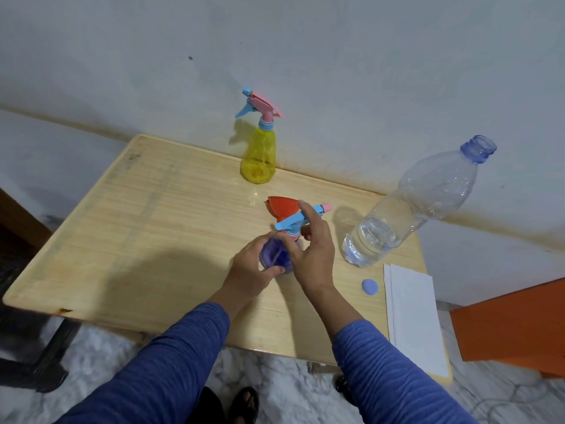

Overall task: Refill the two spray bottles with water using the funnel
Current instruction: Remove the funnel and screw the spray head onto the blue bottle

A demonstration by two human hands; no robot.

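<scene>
**Q:** Where are you working, and what do your hands hold?

**Me:** Wooden table (128, 228) against a pale wall, and I stand at its near edge. My left hand (253, 266) is wrapped around the body of the purple bottle (273, 255), which stands on the table. My right hand (312, 249) is at its neck: thumb and some fingers pinch the collar under the spray head (293, 220), and the first finger points up, free.

**Q:** Which step is this?

**Me:** I think I am turning the spray head on the neck. If I screw it on or off, I cannot tell from this moment. The funnel (279, 205) lies just behind the bottle, partly hidden by the head. If the head comes off, I must next put it down and set the funnel upright in the open neck.

**Q:** And the water?

**Me:** To the right stands the water bottle (406, 209), open, with water only in the lower part. Its cap (370, 287) lies on the table near it, beside a white paper (412, 313) at the right edge.

**Q:** Something in the way?

**Me:** Not much. The water bottle is near my right wrist, so I could knock it. The yellow bottle (258, 157) stands far back by the wall, with its head on.
</scene>
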